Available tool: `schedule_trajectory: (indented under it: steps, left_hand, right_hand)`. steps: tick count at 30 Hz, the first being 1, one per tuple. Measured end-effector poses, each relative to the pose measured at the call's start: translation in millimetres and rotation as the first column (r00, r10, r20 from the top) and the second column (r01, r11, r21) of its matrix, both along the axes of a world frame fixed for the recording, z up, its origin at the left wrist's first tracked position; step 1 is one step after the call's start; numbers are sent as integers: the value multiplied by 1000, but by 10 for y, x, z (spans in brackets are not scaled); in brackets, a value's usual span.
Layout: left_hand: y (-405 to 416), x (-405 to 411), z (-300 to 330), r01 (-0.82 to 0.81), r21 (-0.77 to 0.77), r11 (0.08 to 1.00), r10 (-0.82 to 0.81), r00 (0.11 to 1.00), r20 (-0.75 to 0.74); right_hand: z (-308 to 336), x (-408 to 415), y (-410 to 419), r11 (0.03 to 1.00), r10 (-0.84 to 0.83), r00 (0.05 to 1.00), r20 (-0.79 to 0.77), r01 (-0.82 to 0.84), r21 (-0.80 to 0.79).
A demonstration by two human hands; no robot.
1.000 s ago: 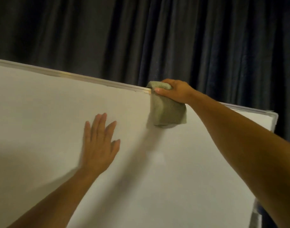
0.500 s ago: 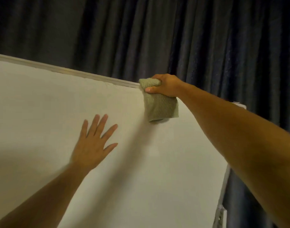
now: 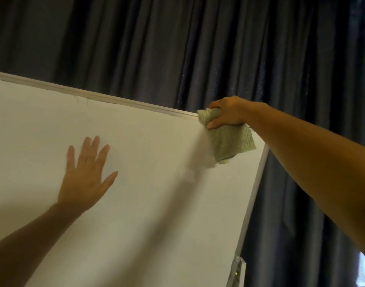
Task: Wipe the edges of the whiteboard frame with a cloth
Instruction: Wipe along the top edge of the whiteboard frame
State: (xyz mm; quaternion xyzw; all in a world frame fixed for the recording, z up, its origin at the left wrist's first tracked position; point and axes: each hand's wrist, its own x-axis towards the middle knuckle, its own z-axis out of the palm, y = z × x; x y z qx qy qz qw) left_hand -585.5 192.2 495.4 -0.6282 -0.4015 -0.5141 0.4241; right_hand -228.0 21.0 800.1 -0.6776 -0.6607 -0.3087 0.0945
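since a second ago my right hand (image 3: 225, 112) has slid the cloth (image 3: 229, 141) along the top edge of the frame (image 3: 119, 101), from near the middle of the board to just short of the top right corner, and my left hand (image 3: 86, 175) has stayed flat on the whiteboard (image 3: 146, 204) with the fingers now a little wider. right now my right hand's fingers curl over the top rail and my thumb pinches the cloth from the front, so the bunched part sits on the rail and the loose part hangs down against the white face. my left palm presses flat on the board, fingers straight and spread, well apart from the cloth and below the rail. the top rail runs bare from the left side of the view up to my right hand. past my hand only a short bit of rail is left before the corner, where my forearm hides it. the right side rail (image 3: 254, 195) drops from that corner down to a small metal bracket (image 3: 236, 272) near the bottom. behind the board hangs a dark pleated curtain (image 3: 198, 48), close behind the top rail, and a strip of bright light shows at the far right.
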Motion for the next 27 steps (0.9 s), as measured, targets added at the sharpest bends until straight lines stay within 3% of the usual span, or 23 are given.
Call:
schedule_trajectory:
  steps: [4,8,13,19,27]
  left_hand:
    - [-308,984,537,78,83,993,-68,990,-121]
    - [-389,1698,905,75,119,990,-67,995,-69]
    - [-3,1674,957,63,181,981,-35,987,-154]
    - [119,1695,994,87,191,978,-59,988,-146]
    - [312,1744,1031,78,149,986,-57,989,-137]
  right_hand:
    - [-31,-44,28,999,41,999,13,-41,6]
    - [-123,-32,106,990,139,988,-71,-136,47]
    - [20,221,-36,1000,5,1000,-21,-5,-18]
    - [219,465,-294,964,-193,955,224,227,-140]
    - [377,672,-99,946,-232,927,294,285,-151]
